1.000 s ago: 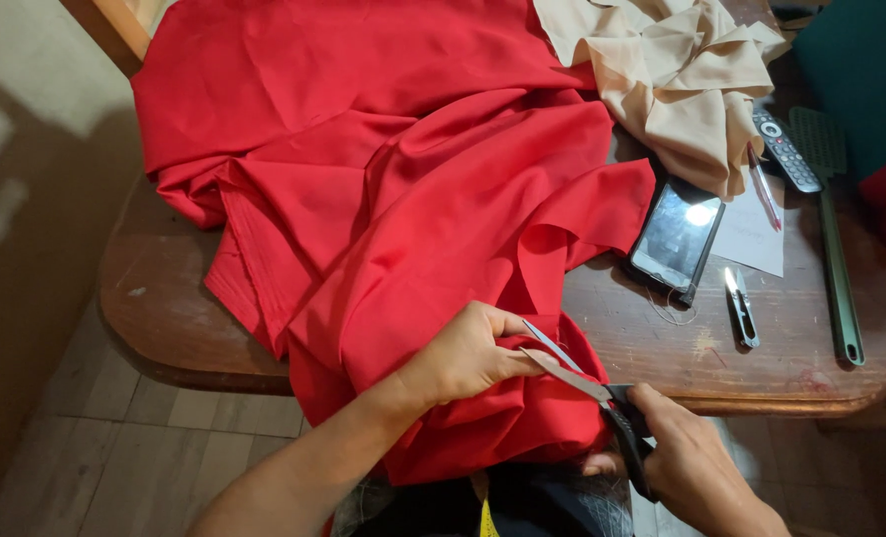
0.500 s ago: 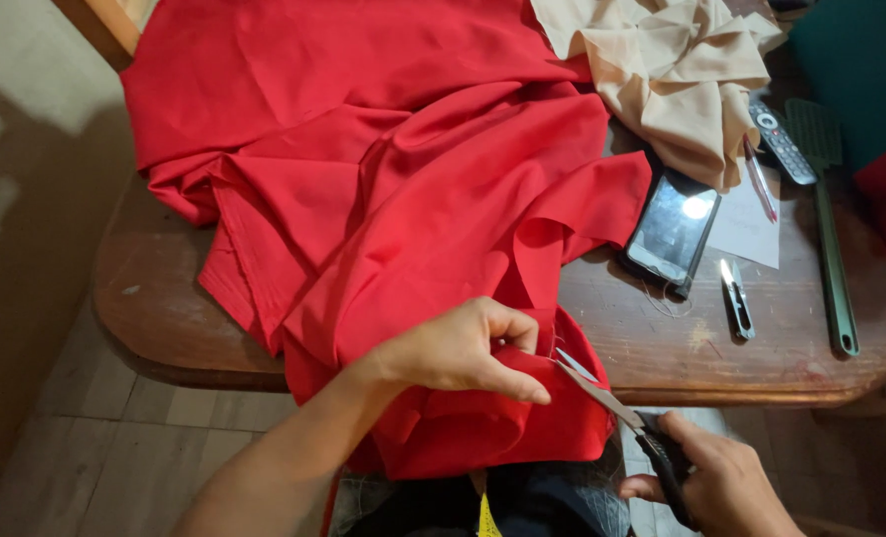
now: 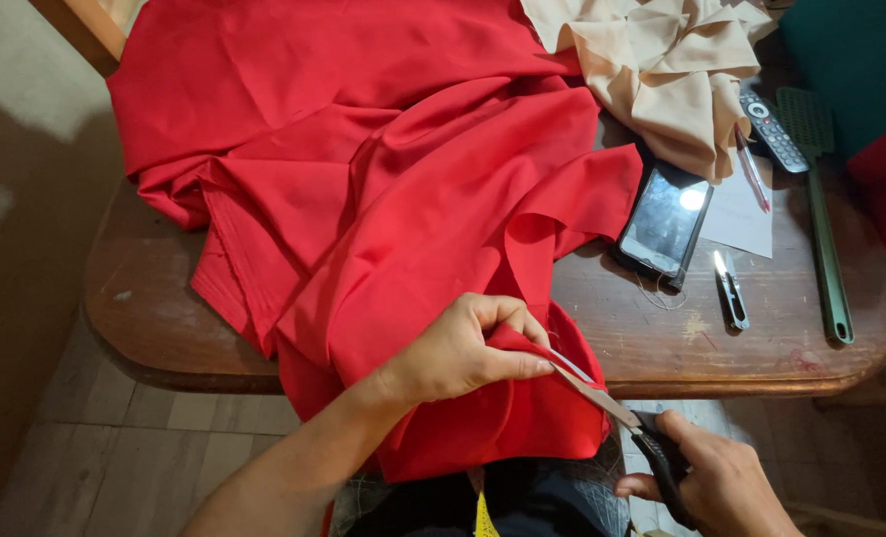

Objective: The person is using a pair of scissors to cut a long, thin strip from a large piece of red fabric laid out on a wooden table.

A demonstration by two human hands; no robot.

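Beyond your fingers, the wooden table (image 3: 662, 343) carries a good deal: a dark phone (image 3: 665, 223) lies face up just past the far right corner of the red fabric (image 3: 383, 189), with a small thread snip (image 3: 729, 290) beside it on the bare wood. Further right a long green tool with a flat mesh head (image 3: 823, 229) runs away from you, and a remote control (image 3: 773, 130) sits near its head, next to a sheet of white paper (image 3: 741, 214) with a pink pen (image 3: 750, 167) on it. A crumpled beige cloth (image 3: 652, 70) is heaped at the far edge, overlapping the red fabric's top right. None of these lies between your hands; only folds of the red fabric crowd the blades. The red fabric spreads across most of the table and spills over the near edge toward your lap. Your left hand (image 3: 458, 350) has its fingers closed in a pinch on a fold of that fabric at the table's edge, thumb on top, holding it just left of the blade tips. Your right hand (image 3: 716, 487) is wrapped around the dark handles of the scissors (image 3: 612, 408), below and right of the left hand; the blades slant up and leftward and their tips meet the fabric beside your left fingertips (image 3: 542, 364), looking nearly closed.
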